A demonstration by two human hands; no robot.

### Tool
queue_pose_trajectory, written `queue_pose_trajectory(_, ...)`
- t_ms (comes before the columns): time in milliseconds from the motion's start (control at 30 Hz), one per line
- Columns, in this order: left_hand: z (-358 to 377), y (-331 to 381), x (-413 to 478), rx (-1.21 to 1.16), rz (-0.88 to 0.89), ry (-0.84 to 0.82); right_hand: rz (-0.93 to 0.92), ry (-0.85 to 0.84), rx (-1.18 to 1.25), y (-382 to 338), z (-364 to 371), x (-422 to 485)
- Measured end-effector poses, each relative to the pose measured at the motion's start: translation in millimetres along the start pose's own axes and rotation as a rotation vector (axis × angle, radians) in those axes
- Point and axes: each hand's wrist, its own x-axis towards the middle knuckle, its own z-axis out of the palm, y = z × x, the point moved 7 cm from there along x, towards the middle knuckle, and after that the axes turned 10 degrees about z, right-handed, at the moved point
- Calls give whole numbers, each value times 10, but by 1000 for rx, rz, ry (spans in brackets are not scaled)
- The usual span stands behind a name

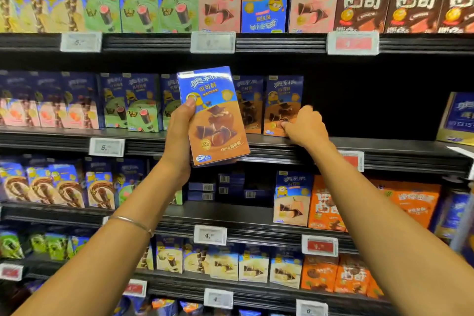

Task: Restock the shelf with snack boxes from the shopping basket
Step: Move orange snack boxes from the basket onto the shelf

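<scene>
Likely light, stiff, easily dented: box (215, 120) clamped along one long edge in left grip (179, 133); corner of shelved box (282, 100) pinched in right grip (305, 126).

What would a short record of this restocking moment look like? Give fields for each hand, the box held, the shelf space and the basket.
left hand: grips a blue-and-brown snack box, upright, before the shelf
right hand: grips the lower corner of a matching shelved box
free space: dark gap right of that shelved box
shelf: boxes stand in a row
basket: not in view
</scene>
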Motion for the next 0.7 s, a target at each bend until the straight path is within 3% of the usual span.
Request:
queue_pose_trajectory(333,33,19,69,-20,-24,-39,-3,21,-91,-83,167,151)
queue_pose_trajectory(500,1,9,58,-27,-38,-11,35,30,-6,-50,65,8)
queue_pose_trajectory(600,-3,-5,21,-26,-42,2,-121,172,302,-169,-220,-395)
queue_pose_trajectory(633,3,-6,9,-23,-44,1,-180,120,476,-249,-273,-568)
queue_pose_trajectory(700,10,-12,-23,-2,-55,14,-230,-186,749,-467,-250,-921)
